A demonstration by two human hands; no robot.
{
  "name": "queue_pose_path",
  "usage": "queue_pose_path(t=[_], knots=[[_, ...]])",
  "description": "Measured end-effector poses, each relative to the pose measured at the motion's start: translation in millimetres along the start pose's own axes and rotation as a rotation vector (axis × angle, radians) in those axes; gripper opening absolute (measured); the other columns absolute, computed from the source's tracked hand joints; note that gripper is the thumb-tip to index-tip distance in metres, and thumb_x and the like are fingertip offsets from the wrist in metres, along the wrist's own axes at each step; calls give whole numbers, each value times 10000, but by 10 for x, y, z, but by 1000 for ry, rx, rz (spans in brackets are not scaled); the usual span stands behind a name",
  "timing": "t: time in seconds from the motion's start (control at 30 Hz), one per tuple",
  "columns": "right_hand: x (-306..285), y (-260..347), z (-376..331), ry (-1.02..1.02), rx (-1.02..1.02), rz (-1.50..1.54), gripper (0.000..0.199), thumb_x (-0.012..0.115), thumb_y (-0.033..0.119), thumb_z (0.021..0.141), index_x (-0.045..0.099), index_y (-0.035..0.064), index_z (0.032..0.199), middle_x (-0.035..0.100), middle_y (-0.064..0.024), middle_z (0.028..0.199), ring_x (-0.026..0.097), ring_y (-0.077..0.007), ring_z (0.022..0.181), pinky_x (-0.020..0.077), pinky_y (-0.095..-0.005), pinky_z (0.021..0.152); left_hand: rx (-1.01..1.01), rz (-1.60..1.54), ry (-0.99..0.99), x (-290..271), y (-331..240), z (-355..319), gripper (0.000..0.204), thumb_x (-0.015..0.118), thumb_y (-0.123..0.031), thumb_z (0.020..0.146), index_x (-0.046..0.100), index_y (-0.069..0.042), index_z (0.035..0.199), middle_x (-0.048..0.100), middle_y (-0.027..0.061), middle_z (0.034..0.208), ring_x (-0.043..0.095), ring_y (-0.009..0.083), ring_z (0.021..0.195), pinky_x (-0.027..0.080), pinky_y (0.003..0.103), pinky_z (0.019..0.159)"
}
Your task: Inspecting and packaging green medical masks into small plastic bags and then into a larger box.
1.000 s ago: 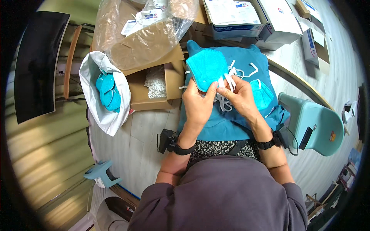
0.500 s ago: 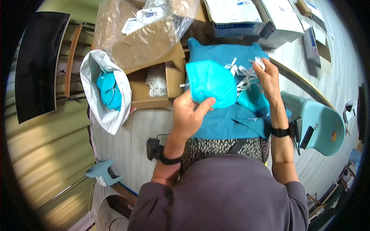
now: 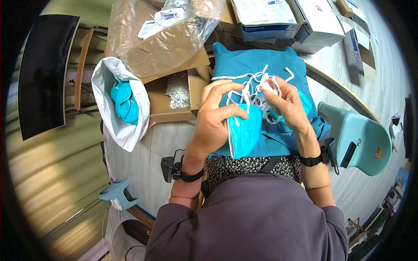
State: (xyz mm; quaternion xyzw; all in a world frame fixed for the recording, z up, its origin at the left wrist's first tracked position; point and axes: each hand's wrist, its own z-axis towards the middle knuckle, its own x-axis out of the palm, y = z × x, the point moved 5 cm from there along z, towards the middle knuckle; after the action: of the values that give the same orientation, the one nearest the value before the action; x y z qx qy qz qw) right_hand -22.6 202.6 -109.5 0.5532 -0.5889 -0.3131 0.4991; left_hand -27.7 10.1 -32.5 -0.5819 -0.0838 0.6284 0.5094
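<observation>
A turquoise cup-shaped face mask (image 3: 244,132) is tipped with its point toward me, over my lap. My left hand (image 3: 213,119) is curled at its upper left, the thumb across the mask and the fingers among the white straps. My right hand (image 3: 289,102) pinches thin white elastic straps (image 3: 257,89), which lie in a loose tangle between both hands. Beneath everything, a teal cloth bundle (image 3: 235,61) covers my lap. Another turquoise mask (image 3: 305,102) rests on it, partly hidden behind my right hand.
To the left stands an open white bag (image 3: 141,98) of turquoise masks, beside a cardboard box (image 3: 167,115) with white straps inside. A plastic-lined carton (image 3: 150,56) and a blue-and-white box (image 3: 272,31) stand farther off. A light green stool (image 3: 368,143) is at right.
The mask has come down toward me and turned point-down. My left fingers have moved up to the straps, and my right hand has moved left and nearer with straps in its pinch.
</observation>
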Motion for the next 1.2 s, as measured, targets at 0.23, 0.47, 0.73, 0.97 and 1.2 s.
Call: queue_pose_path(t=[0.23,0.47,0.73,0.97,1.2], knots=[[235,217,-77,265,-195,-373,243,713,90,859,667,53,1095,538,38,709,434,-30,625,362,-238,541,64,-40,89,-2,14,-86,109,794,-141,635,720,-147,714,641,61,1066,573,304,1090,446,413,940],[274,267,-113,46,-587,-652,256,699,-13,682,676,50,929,598,-120,703,608,-259,596,468,-341,532,70,132,-4,3,-128,-92,273,678,50,650,728,-120,857,623,64,974,605,286,953,476,377,857],[300,428,-211,-35,-1041,-926,322,701,55,618,690,82,939,514,-43,640,564,-220,538,439,-350,454,-372,-339,93,156,-71,-83,173,681,-8,876,597,9,1026,633,74,802,616,107,701,500,265,682],[243,386,-289,-145,-1098,-1021,345,751,64,636,701,68,977,509,-27,629,539,-174,517,418,-326,436,-520,-361,89,322,124,-198,119,635,-69,965,560,11,920,570,11,680,505,34,608,393,236,511],[207,404,-222,-311,-819,-718,184,811,98,780,708,60,928,566,-56,636,563,-162,549,415,-282,487,-591,-248,-81,419,297,-269,106,614,-58,965,538,1,922,517,-13,681,454,18,601,363,235,500]])
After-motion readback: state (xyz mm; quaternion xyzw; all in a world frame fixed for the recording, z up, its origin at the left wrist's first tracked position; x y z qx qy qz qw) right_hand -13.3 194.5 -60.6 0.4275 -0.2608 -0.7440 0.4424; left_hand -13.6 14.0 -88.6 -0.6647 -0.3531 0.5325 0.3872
